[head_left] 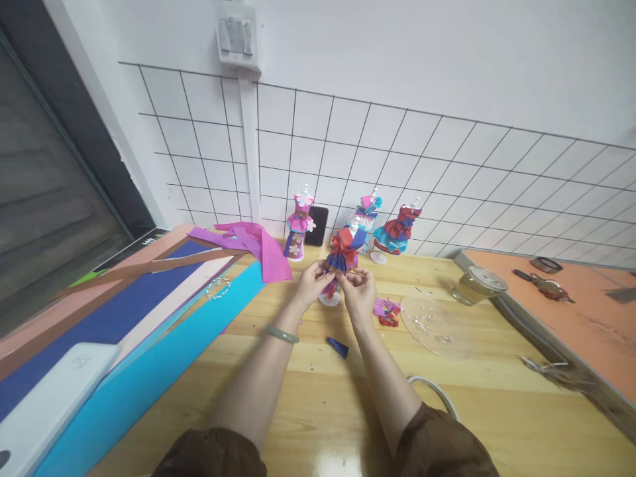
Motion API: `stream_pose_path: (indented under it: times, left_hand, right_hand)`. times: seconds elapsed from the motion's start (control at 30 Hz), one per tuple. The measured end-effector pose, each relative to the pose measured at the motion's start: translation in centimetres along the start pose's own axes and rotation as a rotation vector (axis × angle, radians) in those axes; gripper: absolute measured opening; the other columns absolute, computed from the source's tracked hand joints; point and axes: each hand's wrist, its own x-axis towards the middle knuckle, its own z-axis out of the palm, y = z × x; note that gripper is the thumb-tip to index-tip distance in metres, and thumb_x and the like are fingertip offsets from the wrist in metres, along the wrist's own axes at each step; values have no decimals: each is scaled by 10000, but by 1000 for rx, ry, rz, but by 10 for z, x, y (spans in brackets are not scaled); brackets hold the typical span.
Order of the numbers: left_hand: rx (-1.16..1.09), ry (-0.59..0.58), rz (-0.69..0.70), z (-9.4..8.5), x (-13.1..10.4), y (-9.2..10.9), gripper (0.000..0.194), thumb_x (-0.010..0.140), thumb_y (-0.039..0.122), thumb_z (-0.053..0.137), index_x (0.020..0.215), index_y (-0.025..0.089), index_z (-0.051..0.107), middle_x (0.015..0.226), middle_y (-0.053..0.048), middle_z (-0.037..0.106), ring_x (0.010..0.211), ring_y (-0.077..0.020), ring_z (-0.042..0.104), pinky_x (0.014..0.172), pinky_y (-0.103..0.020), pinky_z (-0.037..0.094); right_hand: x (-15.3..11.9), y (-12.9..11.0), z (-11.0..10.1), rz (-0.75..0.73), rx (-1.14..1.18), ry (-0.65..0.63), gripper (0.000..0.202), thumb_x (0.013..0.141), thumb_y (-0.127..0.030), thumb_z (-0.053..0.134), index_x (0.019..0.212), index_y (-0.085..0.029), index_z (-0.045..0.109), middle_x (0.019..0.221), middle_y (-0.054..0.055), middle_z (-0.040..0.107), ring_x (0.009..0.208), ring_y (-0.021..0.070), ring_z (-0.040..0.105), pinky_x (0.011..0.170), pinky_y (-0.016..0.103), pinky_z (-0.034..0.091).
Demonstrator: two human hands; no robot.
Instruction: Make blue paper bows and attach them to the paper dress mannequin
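Note:
A small dress form (345, 248) in a red and blue paper dress stands on a round white base at the middle of the table. My left hand (313, 283) pinches the lower skirt from the left side. From the right, my right hand (358, 291) has its fingers closed on the same skirt. Behind stand a pink-dressed form (301, 222), a pink and light blue one (366, 215), and a red and turquoise one (399, 228). A dark blue paper scrap (338, 347) lies in front of my hands.
Coloured paper sheets (163, 358) and a white device (59, 404) cover the left side. A phone (317, 226) leans on the wall. To the right are pink and red scraps (387, 311), a clear dish (437, 328), a glass jar (479, 285) and an orange board (586, 311).

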Motion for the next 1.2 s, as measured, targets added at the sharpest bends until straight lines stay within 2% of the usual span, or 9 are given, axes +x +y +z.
stream_pose_path:
  times: [0.27,0.47,0.77,0.93,1.2]
  left_hand:
    - [14,0,3,-1,0,-2,296,696,260,607,958,146,526,953,-68,599,907,-161,551,828,-293,397]
    - [25,13,-13,-1,1,-1,319,685,281,617,958,141,530,979,-76,601,927,-170,549,844,-300,394]
    - [9,-3,-20,-2,2,-1,303,694,277,608,946,136,518,960,-76,603,889,-165,561,810,-292,408]
    - [6,1,5,-2,3,-3,297,696,267,605,948,137,518,965,-79,604,913,-173,555,809,-291,411]
    - [22,-7,-3,-2,1,0,296,691,251,609,954,142,524,970,-76,602,912,-171,554,811,-296,412]
  right_hand:
    - [2,1,-1,35,11,-5,406,546,-294,701,815,-196,413,607,-50,567,543,93,546,553,225,428]
    - [2,-2,-3,90,15,-32,400,544,-318,704,806,-188,431,599,-46,576,501,85,526,503,211,406]
    - [-1,-14,-5,146,31,-138,328,576,-327,693,776,-175,482,620,-28,606,472,77,508,468,209,393]
    - [1,-14,-7,160,38,-175,364,543,-310,714,798,-173,493,665,-11,629,494,86,528,468,214,399]
    - [2,-13,-6,132,3,-142,336,557,-304,702,785,-169,495,635,-13,620,498,93,536,465,214,400]
